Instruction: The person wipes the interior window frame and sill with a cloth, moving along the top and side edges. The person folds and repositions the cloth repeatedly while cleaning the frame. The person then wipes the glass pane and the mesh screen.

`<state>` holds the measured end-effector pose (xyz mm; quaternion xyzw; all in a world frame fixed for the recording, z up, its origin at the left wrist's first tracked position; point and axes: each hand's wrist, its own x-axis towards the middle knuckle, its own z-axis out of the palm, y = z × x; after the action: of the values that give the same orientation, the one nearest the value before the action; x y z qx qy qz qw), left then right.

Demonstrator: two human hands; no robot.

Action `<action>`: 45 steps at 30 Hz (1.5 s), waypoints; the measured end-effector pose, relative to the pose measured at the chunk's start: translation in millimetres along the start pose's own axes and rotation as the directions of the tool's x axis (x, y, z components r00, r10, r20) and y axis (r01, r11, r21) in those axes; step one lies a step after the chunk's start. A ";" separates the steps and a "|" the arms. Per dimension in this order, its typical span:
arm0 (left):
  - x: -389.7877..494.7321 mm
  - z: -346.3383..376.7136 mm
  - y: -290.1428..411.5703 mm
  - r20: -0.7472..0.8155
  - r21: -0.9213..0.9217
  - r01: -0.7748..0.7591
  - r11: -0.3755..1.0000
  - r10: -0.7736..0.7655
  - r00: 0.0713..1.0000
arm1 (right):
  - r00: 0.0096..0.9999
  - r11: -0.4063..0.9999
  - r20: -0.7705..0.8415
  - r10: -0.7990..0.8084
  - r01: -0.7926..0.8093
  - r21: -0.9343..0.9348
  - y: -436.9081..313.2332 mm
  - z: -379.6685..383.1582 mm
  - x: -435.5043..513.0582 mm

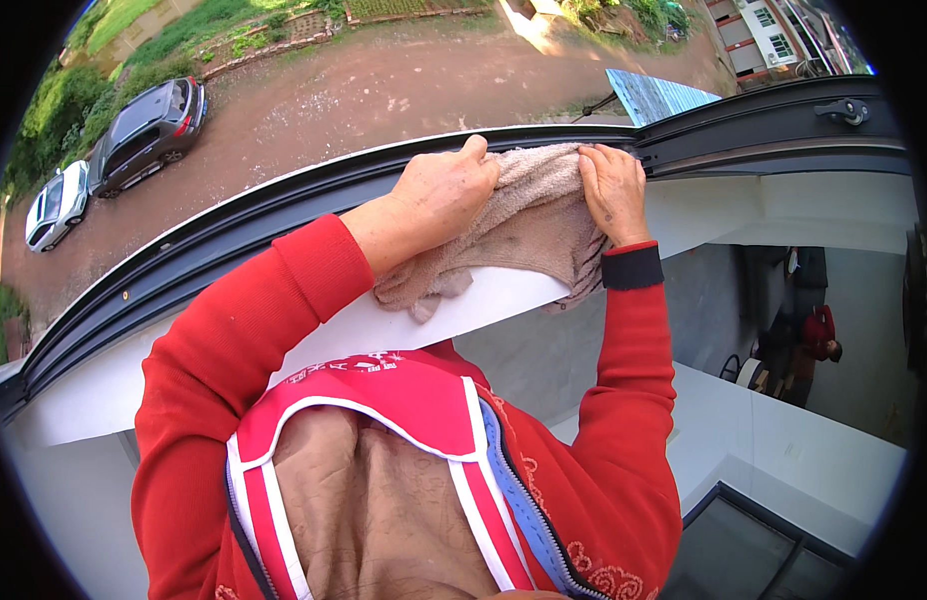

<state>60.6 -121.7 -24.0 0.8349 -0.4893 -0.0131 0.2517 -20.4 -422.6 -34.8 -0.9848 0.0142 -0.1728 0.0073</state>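
Note:
A beige terry cloth (531, 225) hangs bunched over the inner edge of a black metal window frame (298, 202), its lower part draping onto the white sill (501, 281). My left hand (445, 199) is closed around the cloth's upper left part, thumb uppermost. At the cloth's upper right corner, my right hand (615, 191) grips it with bent fingers, close to where the frame meets the side post. Parts of the fingers of both hands are hidden by the cloth.
Beyond the frame lies a dirt yard (373, 97) with a dark SUV (145, 127) and a white car (58, 202). A blue corrugated sheet (655, 97) juts up outside. A window handle (842, 111) sits on the right frame. Indoors, a person in red (817, 334) is farther off.

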 end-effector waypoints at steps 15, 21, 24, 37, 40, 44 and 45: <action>-5.4 3.9 5.9 -0.061 -0.060 -0.065 0.996 0.062 0.996 | 1.000 0.985 0.010 0.018 -0.016 -0.170 -3.4 -1.0 11.9; -46.9 -31.5 9.9 0.077 -0.084 0.016 0.996 -0.009 0.997 | 1.000 0.999 -0.027 -0.005 0.004 -0.050 -58.4 -1.8 8.2; -73.3 -49.2 10.7 0.071 -0.128 0.056 0.990 -0.047 0.996 | 0.998 0.999 -0.063 -0.008 0.010 0.045 -87.8 -0.1 5.0; -154.6 -87.9 8.4 -0.016 -0.455 0.142 0.879 -0.167 0.986 | 0.984 0.942 -0.120 -0.129 0.160 0.295 -146.5 0.8 5.0; -152.9 -70.4 12.0 -0.013 -0.442 0.073 0.894 -0.088 0.996 | 0.995 0.959 -0.047 -0.089 0.099 0.266 -127.8 -0.6 6.5; -161.7 -61.7 9.9 -0.047 -0.442 0.064 0.895 -0.095 0.994 | 0.991 0.974 -0.067 -0.114 0.124 0.191 -136.0 2.9 3.5; -166.6 -63.2 8.1 -0.080 -0.448 0.049 0.893 -0.095 0.992 | 0.993 0.976 -0.066 -0.098 0.109 0.188 -143.0 3.3 4.0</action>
<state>-15.8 38.0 -2.7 0.7724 -0.4290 -0.0920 0.4593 -11.9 -279.8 -33.8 -0.9737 -0.0534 -0.2010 0.0925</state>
